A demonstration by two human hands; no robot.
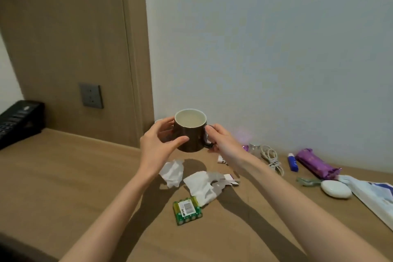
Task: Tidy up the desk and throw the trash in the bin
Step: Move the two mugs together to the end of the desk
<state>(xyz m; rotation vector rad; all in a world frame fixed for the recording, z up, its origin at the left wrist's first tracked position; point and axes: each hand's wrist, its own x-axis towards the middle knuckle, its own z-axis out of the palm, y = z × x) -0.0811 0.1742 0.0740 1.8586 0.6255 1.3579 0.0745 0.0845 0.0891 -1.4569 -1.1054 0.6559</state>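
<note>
My left hand (158,141) cupping the brown mug (192,134) above the desk (85,168), my right hand (222,142) gripping its handle, two crumpled tissues (172,173) and one four-battery pack (187,210) beneath the mug, open desktop left of it

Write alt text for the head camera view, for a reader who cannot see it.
Two hands hold a dark mug above a wooden desk, the left hand on its side, the right hand at its handle. Below lie crumpled tissues, a green battery pack, a white cable and a purple packet.
</note>
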